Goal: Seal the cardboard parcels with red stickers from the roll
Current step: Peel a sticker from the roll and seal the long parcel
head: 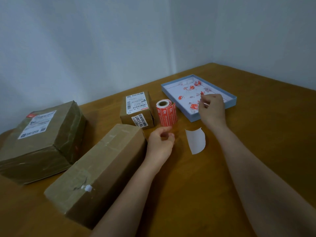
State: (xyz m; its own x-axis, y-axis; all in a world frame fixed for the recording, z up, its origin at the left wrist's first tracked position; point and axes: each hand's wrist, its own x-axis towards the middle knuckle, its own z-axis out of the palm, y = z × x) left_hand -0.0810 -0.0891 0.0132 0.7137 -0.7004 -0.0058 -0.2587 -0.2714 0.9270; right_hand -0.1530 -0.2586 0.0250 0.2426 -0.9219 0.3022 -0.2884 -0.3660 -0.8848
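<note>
The red sticker roll [166,113] stands upright at mid-table. My left hand [159,142] hovers just in front of it with fingers curled; thumb and forefinger pinch something reddish and blurred, apparently a red sticker. Over the near edge of the blue tray [230,97], my right hand [212,108] pinches a small pale paper scrap. Three cardboard parcels lie on the table: a long one [95,170] beside my left forearm, a small labelled one [136,110] touching the roll's left side, and a large taped one [44,139] at far left.
A white backing sheet [195,141] lies curled on the wooden table [256,134] between my hands. The tray holds several torn red and white sticker scraps. Walls close the table off at the back and right.
</note>
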